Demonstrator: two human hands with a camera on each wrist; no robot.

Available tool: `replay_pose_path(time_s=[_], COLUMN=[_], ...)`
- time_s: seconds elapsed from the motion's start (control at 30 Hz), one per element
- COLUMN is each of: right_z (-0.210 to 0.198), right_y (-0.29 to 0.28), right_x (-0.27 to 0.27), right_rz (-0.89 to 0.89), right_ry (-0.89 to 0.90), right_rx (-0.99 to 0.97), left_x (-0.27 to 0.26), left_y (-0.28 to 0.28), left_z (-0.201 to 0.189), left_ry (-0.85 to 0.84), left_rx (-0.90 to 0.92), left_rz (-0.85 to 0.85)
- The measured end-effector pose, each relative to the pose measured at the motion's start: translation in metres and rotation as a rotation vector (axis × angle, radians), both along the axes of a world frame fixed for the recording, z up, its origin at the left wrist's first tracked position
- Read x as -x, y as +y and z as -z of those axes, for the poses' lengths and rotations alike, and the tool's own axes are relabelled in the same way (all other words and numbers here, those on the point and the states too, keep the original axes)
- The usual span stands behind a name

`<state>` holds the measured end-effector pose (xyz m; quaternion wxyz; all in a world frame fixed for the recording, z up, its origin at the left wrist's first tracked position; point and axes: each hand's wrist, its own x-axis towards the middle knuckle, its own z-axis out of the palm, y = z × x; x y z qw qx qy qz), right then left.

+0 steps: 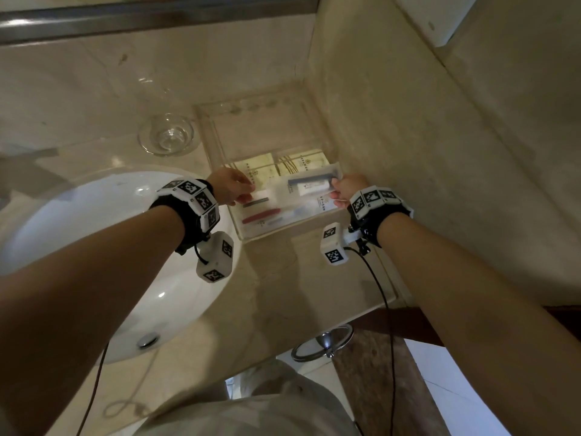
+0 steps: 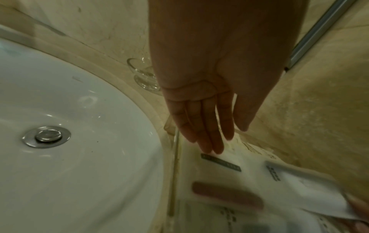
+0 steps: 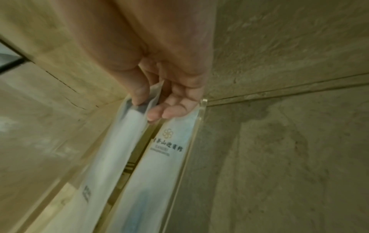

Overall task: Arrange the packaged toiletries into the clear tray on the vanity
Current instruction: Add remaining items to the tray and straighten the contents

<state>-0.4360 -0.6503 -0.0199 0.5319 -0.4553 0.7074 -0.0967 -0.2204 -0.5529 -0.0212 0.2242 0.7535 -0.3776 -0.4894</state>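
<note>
Right of centre in the head view, the clear tray (image 1: 217, 143) sits on the tabletop (image 1: 94, 89), tucked against the side wall (image 1: 408, 121), with the white sink (image 1: 94, 247) at lower left and a small glass dish (image 1: 166, 135) just above it. Most of the packets look to be in the tray already: two cream sachets (image 1: 261, 166) along the upper row, and below them a packet with a red stick (image 1: 261, 215) inside.

The right hand (image 1: 345, 188) is pinching the end of a frosted packet (image 1: 314, 180) between thumb and fingers (image 3: 142, 93), and the packet's far end looks tilted up over the others, so I'd guess it's being slotted into the gap next to the logo-printed packet (image 3: 169, 149) by the tray's lower wall. Holding it by the very end makes sense, it keeps the hand out of the tray.

The left hand (image 1: 231, 187) has its fingers (image 2: 207, 126) straight and together, tips reaching down onto a white packet with a dark stripe (image 2: 220, 162). Can't tell for sure if they're touching it, but it looks like it's pinning stuff flat so nothing slides. Those packets look slippery, so that one could skate around.
</note>
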Motion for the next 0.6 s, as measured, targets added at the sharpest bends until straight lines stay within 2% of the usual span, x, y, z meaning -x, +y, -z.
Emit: replay_pose_path(time_s=[0.13,0.3,0.6], right_z=[0.0043,0.0047,0.0080], right_y=[-0.0006,-0.0027,-0.0009], right_x=[-0.0014,-0.0074,-0.0018], right_rz=[-0.102,-0.404,-0.537], right_ry=[0.094,0.361,0.627], right_rx=[0.010,0.166,0.252], left_x=[-0.0022,-0.0049,-0.0060], left_y=[0.0006,0.0011,0.0022], left_z=[0.0070,0.0101,0.0083], left_ry=[-0.010,0.004,0.025], left_rx=[-0.019,-0.011,-0.005], left_rz=[0.026,0.001,-0.010])
